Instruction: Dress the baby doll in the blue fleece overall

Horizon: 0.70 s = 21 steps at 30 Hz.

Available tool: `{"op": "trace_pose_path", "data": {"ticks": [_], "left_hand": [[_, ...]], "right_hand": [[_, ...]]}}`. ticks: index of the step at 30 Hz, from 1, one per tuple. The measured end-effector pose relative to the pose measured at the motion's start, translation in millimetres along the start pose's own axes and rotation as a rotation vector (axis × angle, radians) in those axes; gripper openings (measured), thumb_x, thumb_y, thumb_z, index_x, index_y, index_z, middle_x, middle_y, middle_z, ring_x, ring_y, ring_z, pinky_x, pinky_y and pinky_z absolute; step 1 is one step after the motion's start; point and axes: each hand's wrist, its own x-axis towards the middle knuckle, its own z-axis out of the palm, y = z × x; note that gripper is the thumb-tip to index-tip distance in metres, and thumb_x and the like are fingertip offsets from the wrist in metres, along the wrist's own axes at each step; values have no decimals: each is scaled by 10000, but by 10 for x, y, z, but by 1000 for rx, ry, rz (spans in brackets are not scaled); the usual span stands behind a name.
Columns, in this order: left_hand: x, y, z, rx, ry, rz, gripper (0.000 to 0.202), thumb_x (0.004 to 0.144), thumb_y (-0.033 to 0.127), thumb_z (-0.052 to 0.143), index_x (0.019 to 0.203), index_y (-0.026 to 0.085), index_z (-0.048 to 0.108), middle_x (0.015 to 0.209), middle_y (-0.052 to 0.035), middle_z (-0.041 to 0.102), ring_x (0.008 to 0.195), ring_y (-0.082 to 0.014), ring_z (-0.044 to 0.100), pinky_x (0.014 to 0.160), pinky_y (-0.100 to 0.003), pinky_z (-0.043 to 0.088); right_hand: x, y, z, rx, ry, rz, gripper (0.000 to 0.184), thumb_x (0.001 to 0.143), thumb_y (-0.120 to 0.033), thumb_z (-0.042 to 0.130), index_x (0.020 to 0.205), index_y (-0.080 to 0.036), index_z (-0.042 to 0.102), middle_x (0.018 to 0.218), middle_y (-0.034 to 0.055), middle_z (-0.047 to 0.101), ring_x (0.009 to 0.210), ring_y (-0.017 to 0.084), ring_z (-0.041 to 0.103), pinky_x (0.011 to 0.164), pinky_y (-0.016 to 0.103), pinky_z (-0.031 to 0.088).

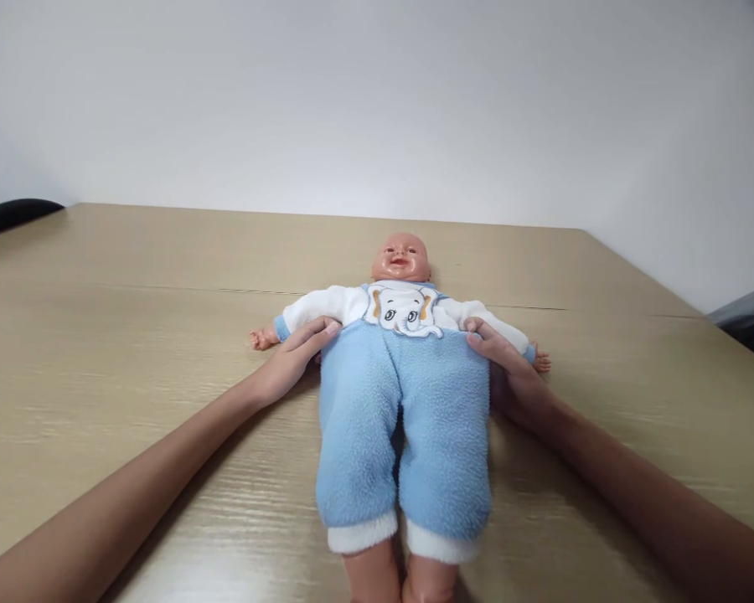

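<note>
A baby doll [400,258] lies on its back on the table, head away from me and arms spread to the sides. It wears white sleeves [320,306] with blue cuffs, and blue fleece trousers [364,419] with white hems and an elephant picture [403,311] at the chest. My left hand [298,356] grips the left side of the trousers at the waist. On the opposite side, my right hand [506,364] grips the waist edge too, its lower fingers hidden beside the doll. The doll's bare lower legs run out of view at the bottom.
The light wood table [163,251] has a seam running across it behind the doll's shoulders. A white wall [377,109] rises behind. Dark chair-like shapes show at the far left [16,213] and right edges.
</note>
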Motion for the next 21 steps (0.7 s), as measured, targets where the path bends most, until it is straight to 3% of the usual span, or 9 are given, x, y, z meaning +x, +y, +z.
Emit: {"op": "trace_pose_path", "data": {"ticks": [8,14,19,21], "left_hand": [[58,-73,37,-285,-14,13,361,1055,517,649,896,216,529,876,7,428,830,-186,401,747,-306,366],[77,-96,31,-161,1,40,326,1069,536,659,1056,214,609,902,21,471,812,-165,412,757,-303,339],[69,-108,41,-25,22,104,339,1100,554,604,1091,215,610,993,-2,549,920,-187,489,851,-332,380],[64,-111,47,33,36,120,347,1109,561,584,1086,216,605,996,-5,551,923,-190,496,857,-343,388]], "right_hand": [[-7,12,8,-57,-1,-82,345,872,-386,825,1092,-337,564,1036,10,596,836,230,557,730,319,486],[21,48,-71,-225,-58,-221,305,950,-361,797,1190,-357,609,1287,13,612,1100,231,607,920,316,516],[31,11,-182,-556,21,-521,227,978,-408,804,1109,-314,645,1026,15,596,889,226,571,789,346,489],[43,-1,-229,-761,28,-578,224,999,-434,783,1146,-305,674,1063,31,641,924,245,600,849,389,496]]}}
